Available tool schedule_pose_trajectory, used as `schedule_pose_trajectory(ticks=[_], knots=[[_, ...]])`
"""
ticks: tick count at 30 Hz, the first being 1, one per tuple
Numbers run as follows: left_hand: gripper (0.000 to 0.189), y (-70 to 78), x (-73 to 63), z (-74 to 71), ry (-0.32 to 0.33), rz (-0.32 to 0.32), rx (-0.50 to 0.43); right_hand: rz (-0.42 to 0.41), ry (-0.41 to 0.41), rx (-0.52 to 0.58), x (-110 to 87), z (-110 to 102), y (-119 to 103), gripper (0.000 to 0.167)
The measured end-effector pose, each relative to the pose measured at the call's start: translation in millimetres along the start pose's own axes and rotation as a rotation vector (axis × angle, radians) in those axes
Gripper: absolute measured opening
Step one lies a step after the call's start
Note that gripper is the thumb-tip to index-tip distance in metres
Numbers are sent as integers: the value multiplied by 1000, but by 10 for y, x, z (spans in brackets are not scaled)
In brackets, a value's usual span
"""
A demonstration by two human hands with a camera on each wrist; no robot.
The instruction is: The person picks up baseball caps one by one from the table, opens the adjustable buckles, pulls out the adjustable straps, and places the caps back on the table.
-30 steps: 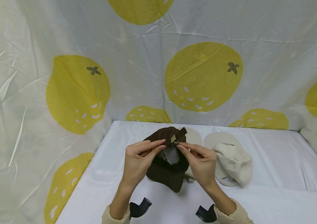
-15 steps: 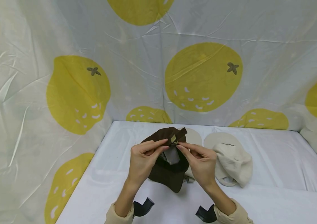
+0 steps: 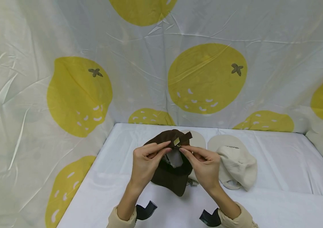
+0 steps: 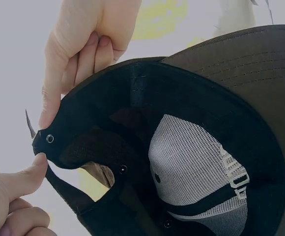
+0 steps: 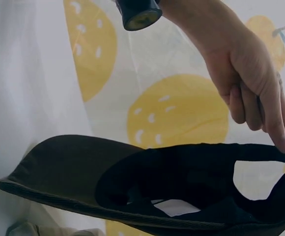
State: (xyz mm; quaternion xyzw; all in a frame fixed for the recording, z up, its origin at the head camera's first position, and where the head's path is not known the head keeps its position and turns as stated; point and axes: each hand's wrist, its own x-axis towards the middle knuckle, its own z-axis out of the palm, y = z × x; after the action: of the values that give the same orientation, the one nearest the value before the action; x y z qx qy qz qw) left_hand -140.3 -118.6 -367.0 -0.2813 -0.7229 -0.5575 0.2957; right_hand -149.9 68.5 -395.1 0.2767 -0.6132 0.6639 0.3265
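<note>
A dark brown baseball cap (image 3: 170,180) is held up in front of me, its inside facing me and its brim pointing down. My left hand (image 3: 146,161) pinches the back strap (image 3: 184,136) near its buckle between thumb and index finger. From the other side, my right hand (image 3: 207,163) pinches the strap close to the buckle. The loose strap end sticks up to the right, beside a small tan patch (image 3: 177,141). Inside the cap, the left wrist view shows white mesh lining (image 4: 191,157) and, on the band, a metal eyelet (image 4: 50,138).
A beige cap (image 3: 197,139) lies behind the brown one, mostly covered by it and my right hand. Further right, another beige cap (image 3: 239,164) with dark lettering rests on the white-covered table (image 3: 281,177). A curtain (image 3: 138,79) printed with yellow fruit hangs behind.
My left hand has slid slightly right, closer to the buckle. The strap's loose end has shifted a little to the right and down. My right hand stays nearly still.
</note>
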Motion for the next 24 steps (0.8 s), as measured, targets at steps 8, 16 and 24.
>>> schedule_pose_trajectory(ticks=[8, 16, 24], knots=[[24, -40, 19, 17, 29, 151, 85, 16, -23, 7, -1, -10, -10, 19], [23, -68, 8, 43, 46, 230, 158, 14, -15, -11, -4, -9, -11, 20], [21, -66, -2, 57, 37, 228, 194, -44, 37, -108, -20, 14, -15, 24]])
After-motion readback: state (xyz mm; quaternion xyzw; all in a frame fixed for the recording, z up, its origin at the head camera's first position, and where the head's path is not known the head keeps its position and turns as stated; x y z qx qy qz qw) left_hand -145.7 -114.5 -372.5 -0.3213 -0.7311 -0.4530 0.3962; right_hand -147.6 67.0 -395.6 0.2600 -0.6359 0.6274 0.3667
